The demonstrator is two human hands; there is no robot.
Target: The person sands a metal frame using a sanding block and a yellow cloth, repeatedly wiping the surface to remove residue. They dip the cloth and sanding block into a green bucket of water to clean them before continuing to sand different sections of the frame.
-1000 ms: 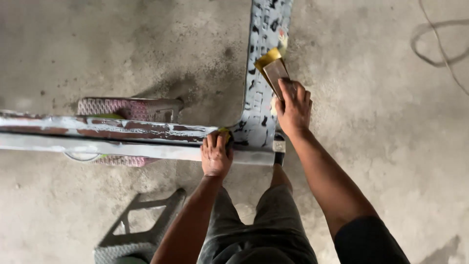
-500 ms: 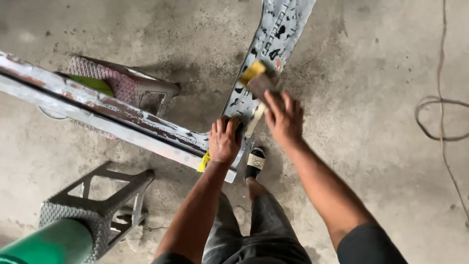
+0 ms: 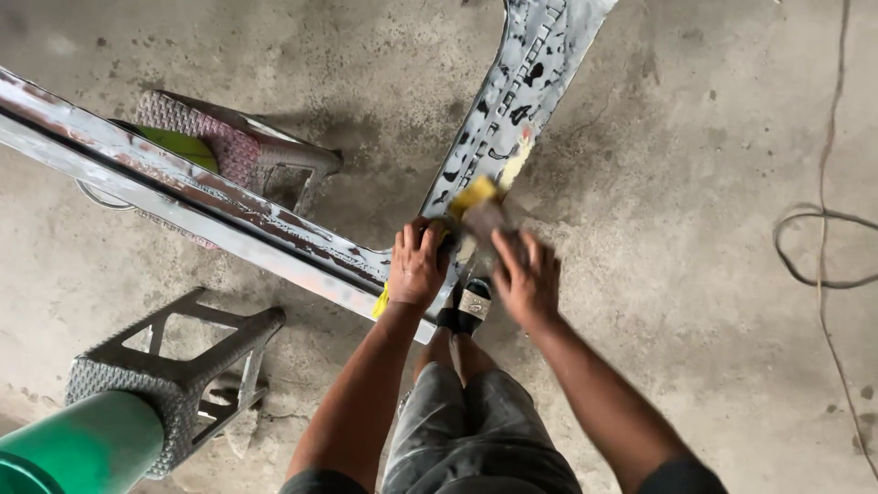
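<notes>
The right hand (image 3: pixel 526 274) grips a yellow-loaded putty spreader (image 3: pixel 480 209), blurred, pressed to the body panel (image 3: pixel 521 91); this looks like the filler-spreading step. The left hand (image 3: pixel 416 267) clamps its fingers over the panel's corner. The panel's long axis runs up-right; another even pass along it seems called for.

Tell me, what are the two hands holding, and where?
Right hand grips a blurred spreader by its near end. Left hand presses the metal panel's corner.
</notes>
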